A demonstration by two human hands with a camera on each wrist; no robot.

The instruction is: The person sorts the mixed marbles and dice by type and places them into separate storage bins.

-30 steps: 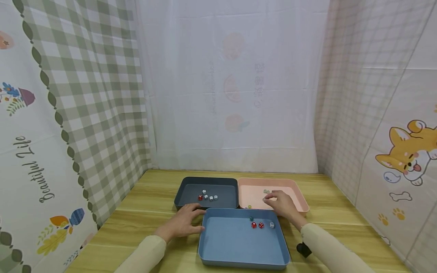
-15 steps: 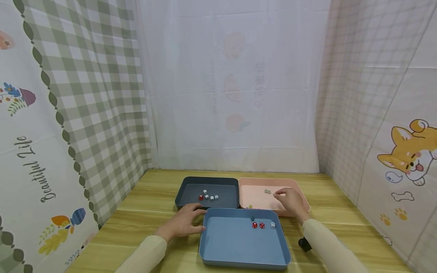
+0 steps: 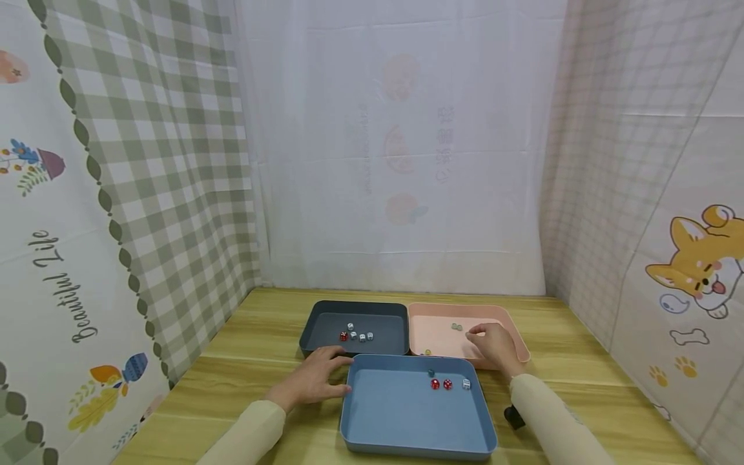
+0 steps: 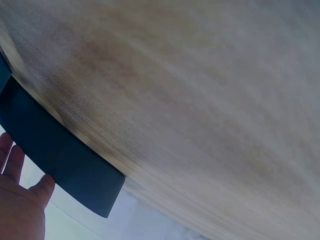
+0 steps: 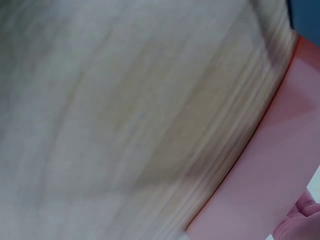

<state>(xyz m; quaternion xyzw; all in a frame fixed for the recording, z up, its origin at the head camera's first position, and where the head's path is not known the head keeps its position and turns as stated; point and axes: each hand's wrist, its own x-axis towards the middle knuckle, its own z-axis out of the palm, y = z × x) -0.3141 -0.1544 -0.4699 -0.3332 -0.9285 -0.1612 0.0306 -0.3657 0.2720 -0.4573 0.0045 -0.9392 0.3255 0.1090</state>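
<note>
My left hand (image 3: 314, 378) rests with spread fingers at the left rim of a blue tray (image 3: 418, 420), fingertips near the dark tray (image 3: 325, 316). Red dice (image 3: 435, 384), a white die (image 3: 466, 384) and a dark green die (image 3: 431, 372) lie in the blue tray. Over the pink tray (image 3: 430, 316), my right hand (image 3: 494, 343) has thumb and fingers brought together; whether a small die sits between them is too small to tell. Pale greenish dice (image 3: 456, 327) lie just beyond its fingertips. A yellowish die (image 3: 427, 352) is near that tray's front wall.
Several white dice (image 3: 362, 338) and a red die (image 3: 343, 336) lie in the dark tray. A black object (image 3: 514, 417) is by the right forearm. Cloth curtains (image 3: 401, 148) enclose the wooden table (image 3: 232, 361) at the back and sides.
My right hand has shifted rightward within the pink tray, away from the yellowish die, then dipped slightly. The left hand and the visible dice have stayed in place.
</note>
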